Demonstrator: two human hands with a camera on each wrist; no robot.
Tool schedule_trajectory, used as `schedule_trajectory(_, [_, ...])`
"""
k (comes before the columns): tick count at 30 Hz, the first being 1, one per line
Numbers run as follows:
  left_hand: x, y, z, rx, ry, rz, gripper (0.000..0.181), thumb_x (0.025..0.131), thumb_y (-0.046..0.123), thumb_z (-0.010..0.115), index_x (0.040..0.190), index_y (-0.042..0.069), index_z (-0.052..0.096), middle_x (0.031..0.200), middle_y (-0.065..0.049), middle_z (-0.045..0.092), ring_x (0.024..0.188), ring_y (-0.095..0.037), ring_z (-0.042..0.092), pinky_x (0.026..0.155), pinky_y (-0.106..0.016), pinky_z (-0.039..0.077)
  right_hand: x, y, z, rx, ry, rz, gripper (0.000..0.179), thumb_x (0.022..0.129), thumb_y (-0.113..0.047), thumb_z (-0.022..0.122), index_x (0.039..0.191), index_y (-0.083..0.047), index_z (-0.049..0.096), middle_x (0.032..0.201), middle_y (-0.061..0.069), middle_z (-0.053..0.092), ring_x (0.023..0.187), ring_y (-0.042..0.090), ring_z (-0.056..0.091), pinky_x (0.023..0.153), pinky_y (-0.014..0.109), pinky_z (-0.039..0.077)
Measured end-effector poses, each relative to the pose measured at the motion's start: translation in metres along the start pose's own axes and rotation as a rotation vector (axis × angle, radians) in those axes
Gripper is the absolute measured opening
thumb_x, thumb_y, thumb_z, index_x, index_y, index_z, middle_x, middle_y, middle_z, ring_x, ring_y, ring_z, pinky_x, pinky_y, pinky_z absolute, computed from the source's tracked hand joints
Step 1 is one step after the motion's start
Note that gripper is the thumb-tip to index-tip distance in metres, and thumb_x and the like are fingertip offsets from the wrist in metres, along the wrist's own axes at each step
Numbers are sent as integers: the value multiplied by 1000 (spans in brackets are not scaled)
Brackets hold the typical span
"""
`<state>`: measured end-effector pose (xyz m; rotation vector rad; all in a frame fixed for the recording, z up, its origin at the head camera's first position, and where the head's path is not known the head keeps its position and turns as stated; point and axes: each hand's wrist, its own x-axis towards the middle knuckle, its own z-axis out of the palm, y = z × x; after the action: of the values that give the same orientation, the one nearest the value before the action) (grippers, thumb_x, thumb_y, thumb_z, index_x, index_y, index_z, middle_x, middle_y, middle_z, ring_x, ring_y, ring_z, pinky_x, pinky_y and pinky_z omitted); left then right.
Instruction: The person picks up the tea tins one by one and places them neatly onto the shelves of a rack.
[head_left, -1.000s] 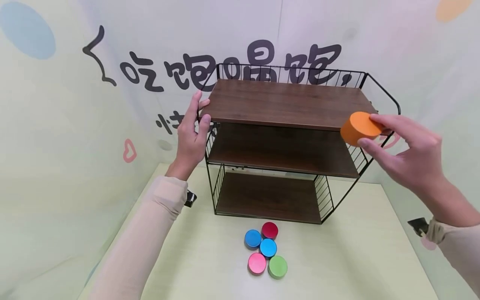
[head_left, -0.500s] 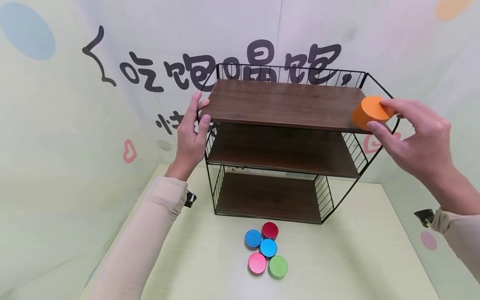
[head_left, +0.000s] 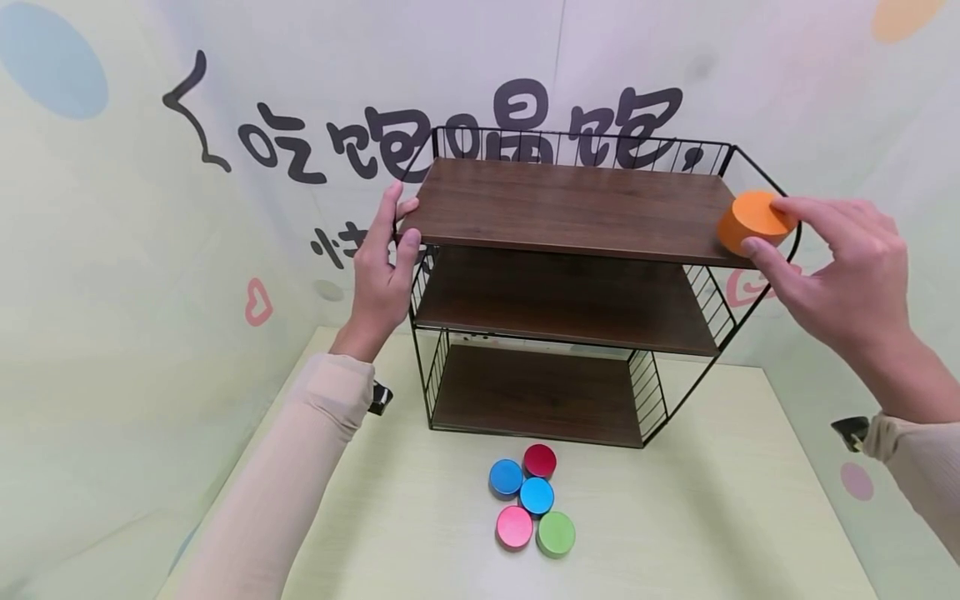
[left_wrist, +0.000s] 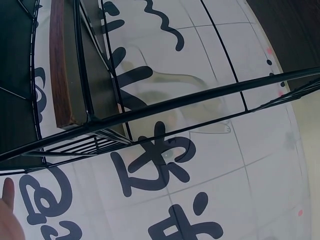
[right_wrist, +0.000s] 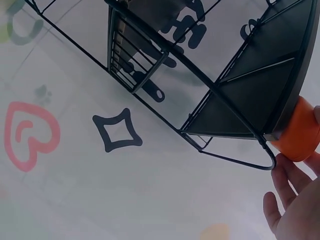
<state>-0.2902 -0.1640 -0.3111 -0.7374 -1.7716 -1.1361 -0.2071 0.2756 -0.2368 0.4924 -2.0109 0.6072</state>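
A black wire rack with three dark brown wooden shelves [head_left: 577, 208] stands on the table. At the front right corner of the top shelf is an orange cylinder [head_left: 753, 218], pinched between thumb and fingers of my right hand [head_left: 851, 271]. In the right wrist view the orange cylinder [right_wrist: 298, 135] is at the shelf's edge, partly cut off by the frame. My left hand [head_left: 382, 271] grips the rack's left upper end, thumb at the front and fingers by the side wire. Only a bit of that hand [left_wrist: 9, 222] shows in the left wrist view.
Several round discs lie grouped on the table [head_left: 720, 500] before the rack: a red disc [head_left: 540, 460], two blue ones, a pink disc [head_left: 514, 527] and a green disc [head_left: 556, 533]. A printed white wall sheet [head_left: 322, 50] hangs behind and at both sides.
My right hand has carried the orange cylinder rightward and slightly up, from before the top shelf's front edge to its right front corner. The left hand, rack and discs have stayed put.
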Motion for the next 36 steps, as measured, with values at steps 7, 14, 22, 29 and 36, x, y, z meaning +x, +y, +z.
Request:
schedule_trajectory(7, [0, 1, 1, -5, 8, -2, 54, 105, 32, 49, 149, 3, 43, 131, -12, 63, 129, -23, 53, 109, -37, 34, -2, -1, -2, -23, -4, 29, 52, 82, -37, 72, 109, 7, 72, 96, 29, 69, 98, 46, 53, 91, 35, 30])
schedule_trajectory(14, [-1, 2, 1, -8, 11, -9, 50, 104, 25, 51, 149, 4, 44, 131, -11, 64, 128, -20, 54, 107, -36, 35, -2, -1, 1, -44, 0, 13, 54, 82, -38, 67, 108, 9, 70, 99, 28, 68, 107, 47, 52, 96, 42, 31])
schedule_trajectory(22, [1, 3, 1, -16, 8, -8, 50, 103, 22, 52, 149, 4, 44, 131, -11, 64, 129, -20, 54, 106, -36, 36, -6, 3, 4, -60, -16, 54, 52, 83, -33, 66, 109, 11, 68, 111, 30, 64, 114, 49, 48, 103, 42, 30])
schedule_trajectory(29, [1, 2, 1, -12, 10, -13, 50, 103, 21, 52, 149, 3, 44, 131, -11, 64, 129, -20, 53, 107, -36, 35, -6, 4, 3, -67, -34, 56, 48, 84, -29, 67, 111, 10, 68, 112, 30, 64, 112, 48, 49, 103, 40, 30])
schedule_trajectory(36, [5, 28, -3, -8, -1, -28, 47, 100, 4, 51, 145, -7, 43, 128, -23, 62, 127, -30, 54, 105, -35, 36, -8, 2, 2, -33, -24, 83, 47, 83, -26, 68, 114, 9, 67, 111, 29, 64, 111, 48, 49, 101, 39, 30])
